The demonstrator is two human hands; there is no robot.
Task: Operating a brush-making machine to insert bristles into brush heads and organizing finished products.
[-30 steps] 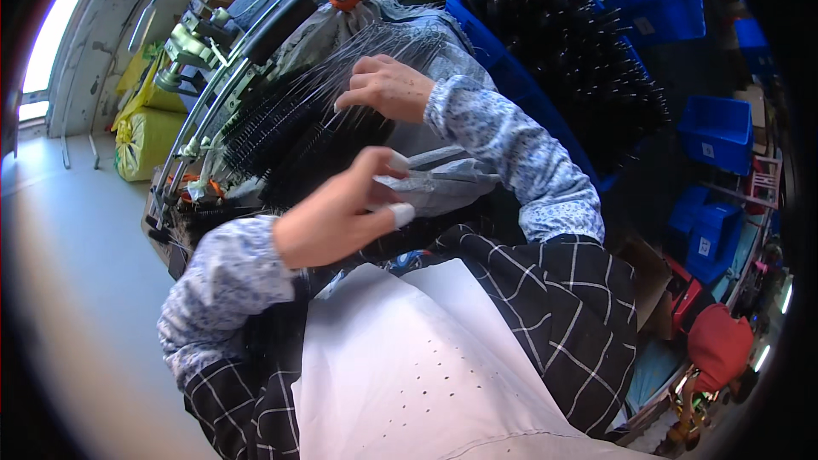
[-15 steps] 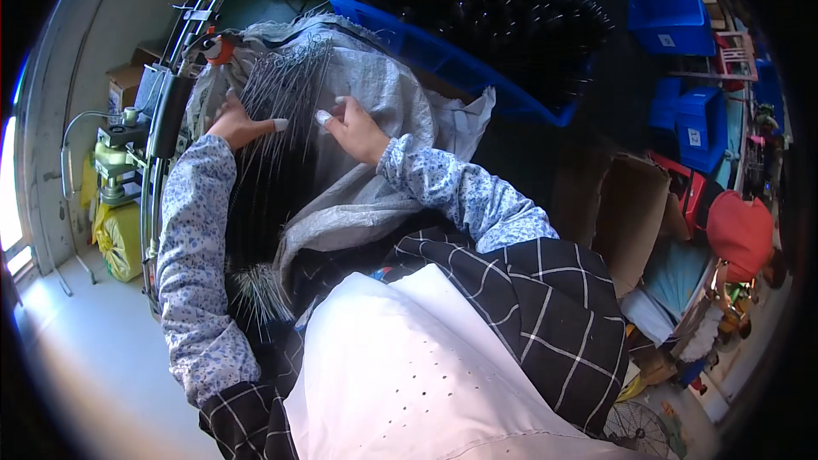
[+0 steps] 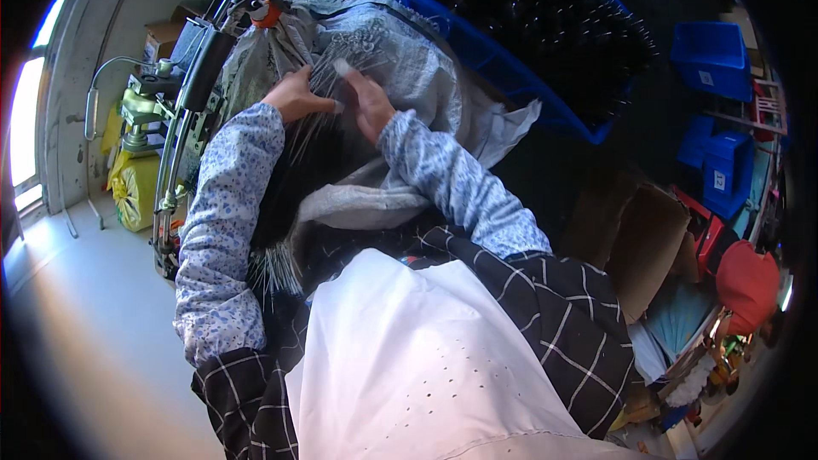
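A bunch of thin wire-stemmed brushes [image 3: 317, 138] lies over a greyish-white woven sack [image 3: 422, 77] in front of me. The pale wires fan out at the far end, and dark bristles fill the middle. My left hand [image 3: 298, 97] is at the bunch's left side, its thumb stretched across the wires. From the right, my right hand [image 3: 371, 107] comes close to that thumb with fingers extended, slightly blurred. White covers sit on some fingertips. Neither hand appears closed round the wires. More wire ends [image 3: 274, 269] stick out near my lap.
A blue crate [image 3: 503, 68] heaped with black bristly brushes [image 3: 545, 25] stands beyond the sack. At left is a metal machine [image 3: 183, 111] with rods. Blue bins [image 3: 711, 60], a cardboard box [image 3: 652, 243] and a red-covered seat [image 3: 745, 285] are on the right.
My hands have come closer together over the wires. The right hand has turned so its fingers point farther away from me. The whole view has shifted, moving the scene rightward.
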